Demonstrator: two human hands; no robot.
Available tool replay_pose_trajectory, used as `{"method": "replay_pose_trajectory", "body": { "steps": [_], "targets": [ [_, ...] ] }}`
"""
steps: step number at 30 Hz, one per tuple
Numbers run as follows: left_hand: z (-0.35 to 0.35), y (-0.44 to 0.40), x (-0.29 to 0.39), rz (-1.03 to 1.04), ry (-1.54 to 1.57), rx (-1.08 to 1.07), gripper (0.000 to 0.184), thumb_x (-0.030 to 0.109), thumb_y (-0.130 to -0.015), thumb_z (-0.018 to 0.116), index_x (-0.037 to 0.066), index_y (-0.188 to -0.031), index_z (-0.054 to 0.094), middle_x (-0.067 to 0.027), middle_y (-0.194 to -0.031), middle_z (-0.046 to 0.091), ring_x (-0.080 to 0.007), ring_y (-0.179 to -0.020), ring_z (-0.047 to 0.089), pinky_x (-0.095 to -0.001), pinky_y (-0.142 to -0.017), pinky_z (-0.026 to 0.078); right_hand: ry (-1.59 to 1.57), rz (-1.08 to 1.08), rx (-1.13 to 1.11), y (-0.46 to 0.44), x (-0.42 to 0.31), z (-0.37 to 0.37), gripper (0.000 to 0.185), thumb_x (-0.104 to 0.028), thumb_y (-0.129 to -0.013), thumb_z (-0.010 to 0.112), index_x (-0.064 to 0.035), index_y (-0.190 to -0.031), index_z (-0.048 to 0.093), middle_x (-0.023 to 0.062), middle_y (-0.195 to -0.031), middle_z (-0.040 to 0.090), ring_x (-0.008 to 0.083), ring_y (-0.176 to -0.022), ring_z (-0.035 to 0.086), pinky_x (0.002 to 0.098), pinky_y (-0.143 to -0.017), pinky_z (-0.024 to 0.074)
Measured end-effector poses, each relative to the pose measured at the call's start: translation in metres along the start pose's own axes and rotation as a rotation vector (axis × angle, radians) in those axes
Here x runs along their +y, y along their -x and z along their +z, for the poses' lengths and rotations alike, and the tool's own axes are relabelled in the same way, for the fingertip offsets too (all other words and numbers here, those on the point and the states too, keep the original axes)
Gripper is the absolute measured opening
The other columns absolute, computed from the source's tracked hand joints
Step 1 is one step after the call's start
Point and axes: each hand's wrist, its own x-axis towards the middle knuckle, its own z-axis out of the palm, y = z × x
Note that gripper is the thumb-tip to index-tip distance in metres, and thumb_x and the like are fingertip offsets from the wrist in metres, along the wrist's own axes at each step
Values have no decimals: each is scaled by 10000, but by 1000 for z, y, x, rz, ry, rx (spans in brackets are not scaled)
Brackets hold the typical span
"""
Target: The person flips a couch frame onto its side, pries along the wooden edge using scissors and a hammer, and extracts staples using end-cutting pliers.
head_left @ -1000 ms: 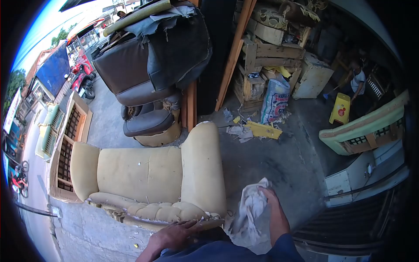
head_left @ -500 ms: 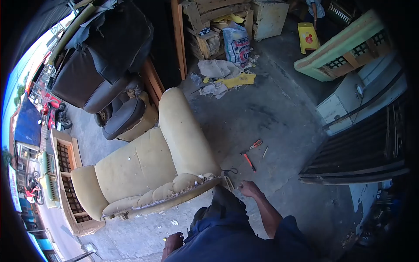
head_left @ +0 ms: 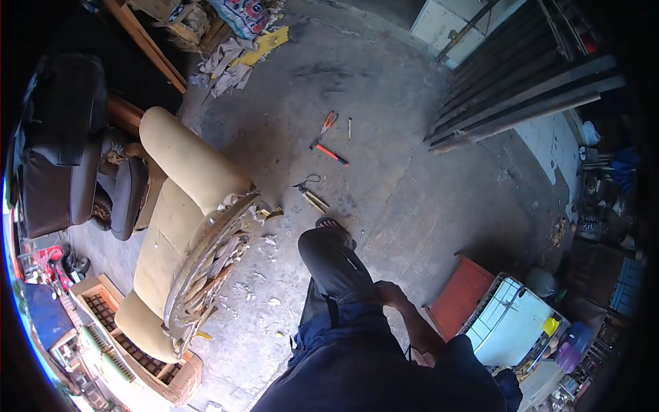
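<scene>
My right hand is beside my right thigh, with its fingers too dark and hidden to make out. My left hand does not show. Left of my legs stands the worn beige sofa, its torn back frame exposed. On the floor ahead of my foot lie dark scissors and a tool with two pale handles. Farther ahead are a red-handled hammer, orange-handled pliers and a small slim tool.
Cloth scraps and yellow foam lie at the upper left near a printed sack. Dark armchairs stand far left. A red panel and a white-topped rack are at the right. Long dark bars lean at the upper right.
The pale cloth has left my right hand, which is now by my thigh. My left hand has gone from the sofa back and out of view. The view has turned right and down.
</scene>
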Motion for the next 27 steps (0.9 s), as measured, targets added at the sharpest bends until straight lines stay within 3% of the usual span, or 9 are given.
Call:
{"method": "replay_pose_trajectory", "body": {
  "steps": [8, 11, 13, 15, 17, 20, 23, 25, 27],
  "targets": [
    [5, -18, 22, 70, -29, -7, 375, 253, -818, 712, 63, -1141, 726, -216, -1109, 732, -345, -1035, 708, -456, -863, 555, 39, 244, 135, 36, 9, -18, 248, -217, -909, 592, -137, -1093, 738, 104, -1171, 710, 324, -1039, 694, 450, -898, 566],
    [9, -25, 30, 89, -12, -8, 375, 252, -816, 712, 60, -1138, 726, -214, -1108, 733, -342, -1032, 708, -453, -862, 554, -30, 234, 273, 46, 28, -17, 337, -371, -935, 603, -117, -1123, 717, 163, -1111, 728, 365, -1069, 691, 486, -904, 553],
    [12, -29, 36, 100, 9, -2, 375, 251, -814, 712, 59, -1136, 727, -212, -1108, 733, -340, -1030, 708, -452, -861, 554, 152, 310, 176, 36, 50, -3, 302, -327, -943, 602, -124, -1132, 721, 166, -1111, 728, 366, -1067, 693, 467, -895, 559],
    [16, -30, 39, 104, 31, 2, 375, 249, -812, 712, 57, -1134, 727, -211, -1107, 733, -338, -1028, 708, -450, -861, 553, -125, 380, 247, 60, -9, -58, 270, -241, -943, 599, -113, -1152, 713, 147, -1100, 731, 348, -1025, 712, 464, -874, 568],
    [17, -33, 47, 107, 56, 7, 376, 248, -811, 712, 55, -1133, 728, -210, -1107, 734, -337, -1025, 708, -449, -861, 553, -648, 636, -56, 68, -46, -98, 279, -182, -943, 574, -117, -1183, 700, 103, -1048, 726, 277, -941, 720, 443, -849, 574],
    [23, -33, 55, 86, 107, 18, 376, 246, -809, 712, 53, -1130, 729, -208, -1106, 734, -334, -1022, 708, -447, -860, 552, -774, 430, -337, 64, -65, -156, 332, -116, -942, 569, -68, -1265, 627, 45, -976, 686, 162, -902, 638, 382, -847, 547],
    [31, -21, 59, 30, 167, 15, 376, 245, -806, 712, 50, -1127, 729, -206, -1105, 735, -331, -1019, 708, -444, -859, 551, -553, 203, -429, -2, -1, -151, 489, -48, -876, 711, -56, -1339, 556, 118, -1115, 669, 255, -996, 691, 387, -837, 605],
    [38, -9, 64, -20, 216, 8, 376, 244, -805, 711, 48, -1125, 730, -205, -1104, 735, -329, -1016, 708, -443, -859, 550, -491, 174, -464, -33, -6, -163, 535, -168, -854, 768, -58, -1330, 551, 132, -1159, 674, 226, -1070, 685, 361, -818, 578],
    [47, 4, 76, -68, 264, -1, 376, 242, -803, 711, 46, -1123, 731, -203, -1104, 735, -327, -1014, 708, -442, -858, 549, -193, -193, -132, -69, 4, -172, 443, -223, -841, 774, -43, -1207, 603, 121, -1035, 686, 208, -938, 695, 360, -728, 563]
  ]
}}
